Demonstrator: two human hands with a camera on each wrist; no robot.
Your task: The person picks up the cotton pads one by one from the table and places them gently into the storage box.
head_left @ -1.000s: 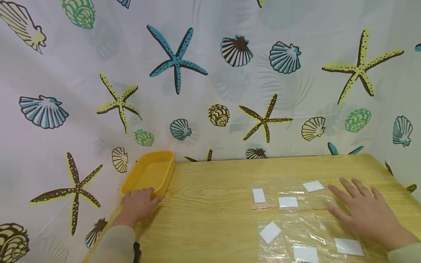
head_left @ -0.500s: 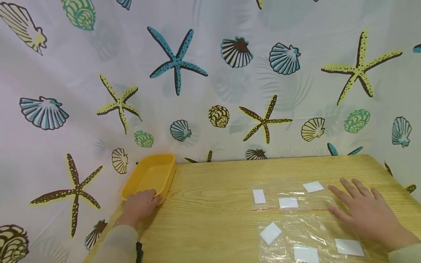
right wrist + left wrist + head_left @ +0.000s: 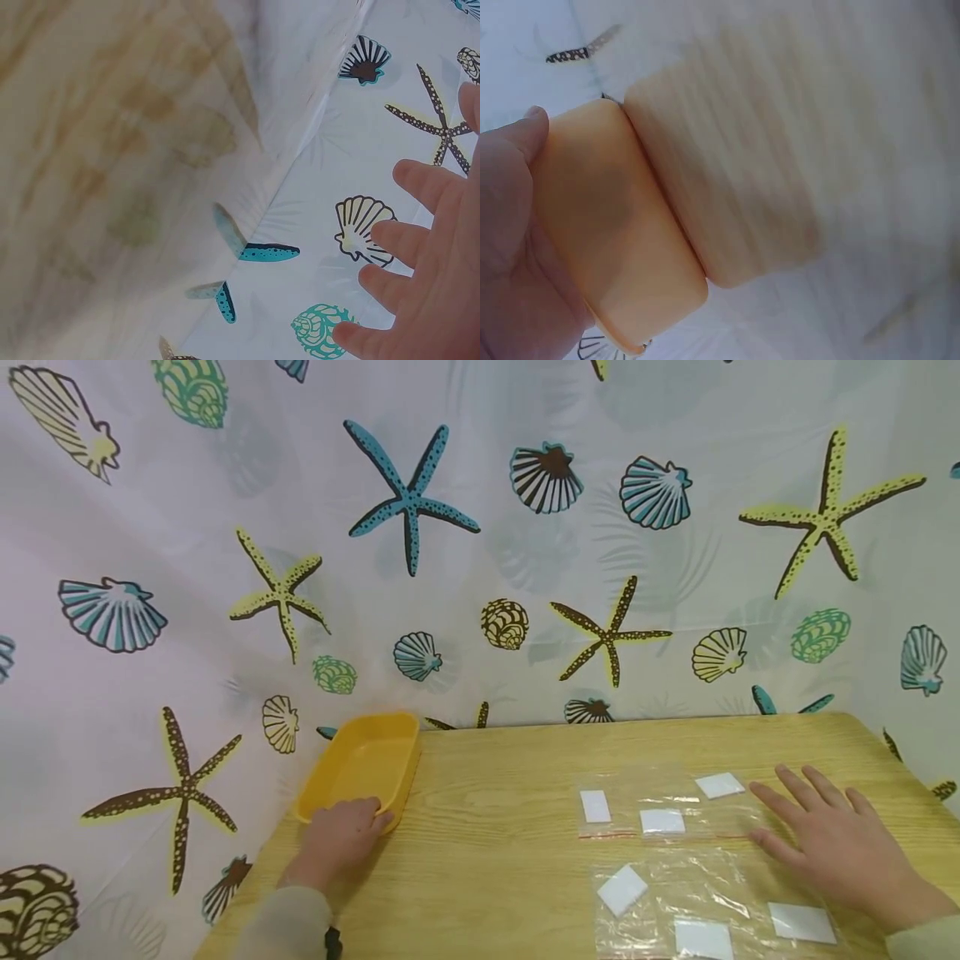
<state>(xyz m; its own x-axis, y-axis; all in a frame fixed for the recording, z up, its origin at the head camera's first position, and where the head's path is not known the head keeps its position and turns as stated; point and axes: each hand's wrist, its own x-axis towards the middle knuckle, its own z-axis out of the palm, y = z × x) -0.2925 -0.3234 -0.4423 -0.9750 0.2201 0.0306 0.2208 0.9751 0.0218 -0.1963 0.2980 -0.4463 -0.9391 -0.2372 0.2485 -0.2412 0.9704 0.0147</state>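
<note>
My left hand [image 3: 341,842] grips the near end of a yellow plastic tray [image 3: 358,770] at the table's far left. In the left wrist view the thumb lies along the tray's end wall [image 3: 622,217], and the fingers behind the rim are hidden. Spread and straight-fingered, my right hand [image 3: 843,843] lies low over the right side of the table, holding nothing. Beside its fingers are clear zip bags [image 3: 701,885] laid out in two rows, with white rectangular pieces [image 3: 622,890] on or in them. The right wrist view shows the fingers [image 3: 405,244] apart.
The wood-grain table [image 3: 480,860] spans the area between both hands. A white curtain [image 3: 450,593] printed with starfish and shells hangs behind the table and along its sides, close to the tray's left edge.
My left hand closes over the tray's near rim, and the tray shifts slightly right and nearer. My right hand and the bags stay in place; the head view turns a little.
</note>
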